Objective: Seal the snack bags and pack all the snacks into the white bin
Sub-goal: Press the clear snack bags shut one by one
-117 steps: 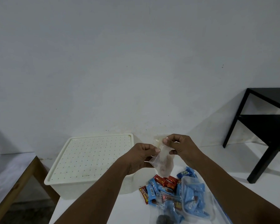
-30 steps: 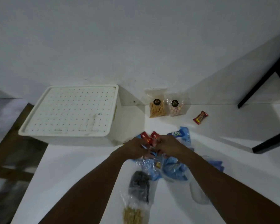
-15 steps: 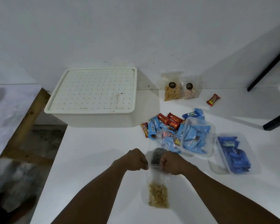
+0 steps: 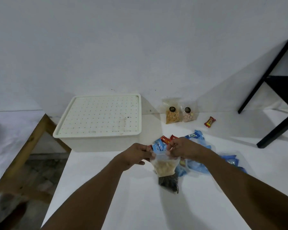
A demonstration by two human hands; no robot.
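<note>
Clear plastic snack bag (image 4: 165, 165), pale contents, held just above the table (image 4: 123, 196). The left hand (image 4: 135, 155) and right hand (image 4: 181, 146) each take its top edge in a pinching grip; seal apparently open. Lidded white bin (image 4: 105, 143) behind.

White table (image 4: 123, 205): lidded bin (image 4: 98, 113), snacks (image 4: 194, 136)

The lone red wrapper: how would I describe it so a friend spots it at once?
Find the white bin at the wall. Right of it two clear bags stand by the wall, and further right a small red wrapper lies on the table. The other red wrappers sit in the heap with blue ones; this one lies alone.
</note>
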